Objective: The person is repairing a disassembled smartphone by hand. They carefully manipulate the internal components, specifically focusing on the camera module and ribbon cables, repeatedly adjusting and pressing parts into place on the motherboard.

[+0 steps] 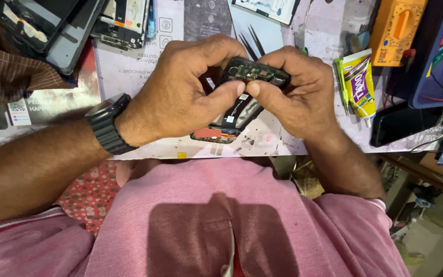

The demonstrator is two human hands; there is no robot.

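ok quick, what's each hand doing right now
Left hand: closed on the opened phone.
Right hand: closed on the same phone's upper end.

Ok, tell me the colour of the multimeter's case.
Orange-yellow multimeter, seen in the head view.

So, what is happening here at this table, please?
A person holds an opened phone in both hands above a cluttered table. The left hand and right hand grip its upper end, thumbs pressed together on it, with the inner parts showing. A glue tube and a yellow meter lie to the right, and other opened phones at the top left.
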